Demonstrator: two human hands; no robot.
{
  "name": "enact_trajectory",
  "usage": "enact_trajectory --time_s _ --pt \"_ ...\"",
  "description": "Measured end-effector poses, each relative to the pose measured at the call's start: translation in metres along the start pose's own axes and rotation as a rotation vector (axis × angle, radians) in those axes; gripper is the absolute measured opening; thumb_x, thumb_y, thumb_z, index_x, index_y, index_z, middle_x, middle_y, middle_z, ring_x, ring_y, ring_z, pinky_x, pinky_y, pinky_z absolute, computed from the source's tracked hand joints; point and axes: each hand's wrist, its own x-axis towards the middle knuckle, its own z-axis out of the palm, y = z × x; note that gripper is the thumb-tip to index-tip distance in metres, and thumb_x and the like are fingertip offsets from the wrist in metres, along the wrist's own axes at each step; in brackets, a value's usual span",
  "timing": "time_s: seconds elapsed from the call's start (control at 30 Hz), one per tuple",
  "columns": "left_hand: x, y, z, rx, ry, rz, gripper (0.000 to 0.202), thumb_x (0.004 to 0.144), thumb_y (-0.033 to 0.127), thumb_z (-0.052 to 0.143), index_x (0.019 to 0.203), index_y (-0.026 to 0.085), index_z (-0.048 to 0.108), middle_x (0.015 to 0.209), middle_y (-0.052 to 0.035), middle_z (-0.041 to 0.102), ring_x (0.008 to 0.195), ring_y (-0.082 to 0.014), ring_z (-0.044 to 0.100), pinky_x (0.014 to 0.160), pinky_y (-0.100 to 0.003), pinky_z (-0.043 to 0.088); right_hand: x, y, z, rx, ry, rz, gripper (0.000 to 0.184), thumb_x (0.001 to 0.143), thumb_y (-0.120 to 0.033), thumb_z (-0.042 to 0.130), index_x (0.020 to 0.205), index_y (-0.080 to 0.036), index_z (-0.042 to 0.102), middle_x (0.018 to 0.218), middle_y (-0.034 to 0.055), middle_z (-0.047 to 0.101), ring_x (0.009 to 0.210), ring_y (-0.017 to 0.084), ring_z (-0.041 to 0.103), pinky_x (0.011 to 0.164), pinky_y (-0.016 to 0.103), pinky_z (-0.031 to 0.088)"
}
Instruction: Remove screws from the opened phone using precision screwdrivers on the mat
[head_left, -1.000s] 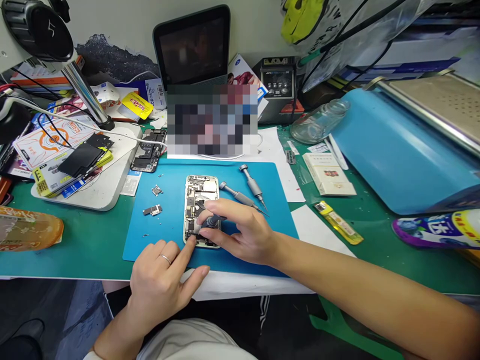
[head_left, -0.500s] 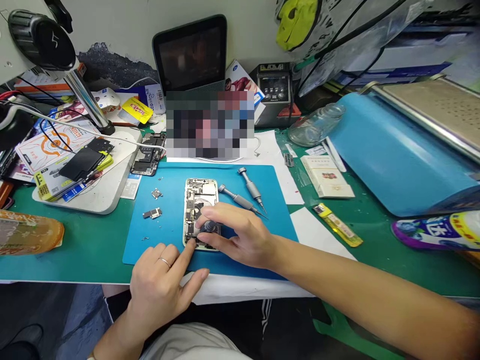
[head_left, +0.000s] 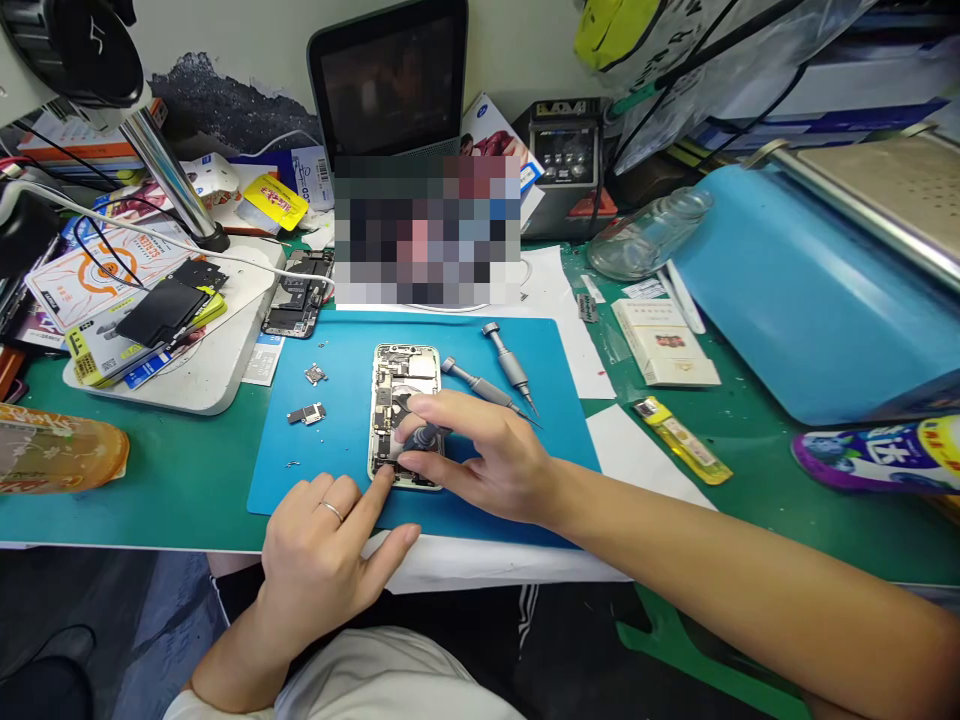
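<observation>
An opened phone (head_left: 405,385) with its insides showing lies on a blue work mat (head_left: 337,440). My right hand (head_left: 487,455) pinches a small grey screwdriver (head_left: 424,438) upright over the phone's lower half. My left hand (head_left: 322,560), with a ring on one finger, rests at the mat's front edge, its index fingertip pressed against the phone's lower left corner. Two more grey screwdrivers (head_left: 487,385) lie on the mat just right of the phone.
Small metal parts (head_left: 306,412) and screws lie left of the phone. A microscope base (head_left: 225,370) with cards stands at the left, a dark screen (head_left: 390,85) behind, a cigarette box (head_left: 664,345), yellow lighter (head_left: 682,440), glass jar (head_left: 645,235) and blue machine (head_left: 802,290) at the right.
Both hands stay on the phone; the right hand's fingers shift slightly around the screwdriver. The view itself has bobbed a little.
</observation>
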Motion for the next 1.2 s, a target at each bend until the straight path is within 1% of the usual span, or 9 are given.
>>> enact_trajectory --time_s 0.13,0.2,0.27,0.47,0.63,0.83,1.0,1.13,1.2 --pt "0.0004 0.0 0.0 -0.008 0.0 -0.008 0.039 0.099 0.036 0.066 0.126 0.009 0.069 0.073 -0.0022 0.056 0.066 -0.0192 0.043 0.061 -0.036 0.029 0.0011 -0.002 -0.0015 -0.02 -0.017 -0.003 0.058 0.098 -0.014 0.067 0.15 -0.017 0.042 0.104 0.0093 0.075 0.078 0.016 0.07 0.074 0.034 0.064" --pt "0.0004 -0.0001 0.0003 -0.009 0.003 -0.007 0.039 0.099 0.037 0.066 0.126 0.01 0.069 0.073 -0.002 0.056 0.066 -0.0191 0.043 0.061 -0.036 0.029 0.0024 -0.004 -0.0024 -0.019 -0.026 0.003 0.056 0.098 -0.011 0.063 0.149 -0.015 0.042 0.096 0.0072 0.073 0.076 0.017 0.069 0.073 0.035 0.064" --pt "0.0002 0.0 0.0004 -0.012 0.002 -0.007 0.039 0.099 0.037 0.066 0.127 0.01 0.069 0.073 -0.002 0.056 0.066 -0.019 0.043 0.061 -0.036 0.029 0.0036 -0.0057 -0.0029 -0.018 -0.033 0.006 0.057 0.096 -0.006 0.06 0.149 -0.015 0.042 0.093 0.0068 0.072 0.076 0.017 0.069 0.072 0.035 0.063" --pt "-0.0004 0.0004 -0.0002 -0.014 0.001 -0.012 0.039 0.099 0.037 0.066 0.127 0.01 0.069 0.073 -0.0018 0.056 0.066 -0.0187 0.044 0.061 -0.035 0.03 0.0044 -0.0057 -0.0023 -0.043 -0.033 -0.002 0.056 0.095 -0.006 0.06 0.148 -0.016 0.043 0.096 0.0072 0.074 0.078 0.017 0.069 0.07 0.034 0.062" --pt "-0.0009 0.0005 -0.0002 -0.016 -0.004 -0.017 0.038 0.099 0.036 0.066 0.126 0.01 0.069 0.074 -0.002 0.057 0.067 -0.0187 0.045 0.062 -0.035 0.03 0.0055 -0.0053 -0.0034 -0.051 -0.036 -0.02 0.054 0.097 -0.011 0.064 0.147 -0.017 0.044 0.099 0.0075 0.075 0.084 0.018 0.071 0.075 0.035 0.064" --pt "-0.0013 0.0007 -0.0003 -0.02 -0.003 -0.021 0.037 0.099 0.035 0.066 0.127 0.011 0.068 0.075 -0.0022 0.058 0.067 -0.0189 0.046 0.061 -0.036 0.031 0.008 -0.0072 -0.0051 0.018 -0.05 -0.054 0.05 0.098 -0.006 0.053 0.147 -0.014 0.045 0.108 0.0115 0.077 0.092 0.018 0.073 0.083 0.036 0.065" --pt "-0.0009 0.0004 -0.0003 -0.015 0.011 -0.023 0.035 0.098 0.034 0.066 0.126 0.012 0.069 0.073 -0.0014 0.057 0.065 -0.0185 0.046 0.06 -0.036 0.032 0.0086 -0.0062 -0.0038 0.016 -0.049 -0.096 0.051 0.101 -0.013 0.057 0.15 -0.016 0.044 0.105 0.0097 0.077 0.093 0.018 0.073 0.082 0.035 0.064" --pt "-0.0008 0.0003 -0.0005 -0.017 0.006 -0.026 0.035 0.099 0.033 0.065 0.126 0.012 0.068 0.074 -0.0019 0.059 0.066 -0.0184 0.047 0.061 -0.035 0.033 0.0092 -0.0066 -0.0033 0.052 -0.037 -0.103 0.049 0.1 -0.007 0.054 0.148 -0.013 0.047 0.108 0.0122 0.076 0.099 0.019 0.074 0.086 0.036 0.064" --pt "-0.001 0.0005 -0.0007 -0.019 0.006 -0.025 0.035 0.099 0.034 0.065 0.127 0.012 0.068 0.075 -0.0021 0.059 0.066 -0.0184 0.047 0.062 -0.035 0.032 0.0091 -0.0068 -0.0032 0.063 -0.04 -0.105 0.049 0.099 -0.006 0.054 0.147 -0.013 0.048 0.107 0.0124 0.076 0.097 0.019 0.074 0.084 0.036 0.065"
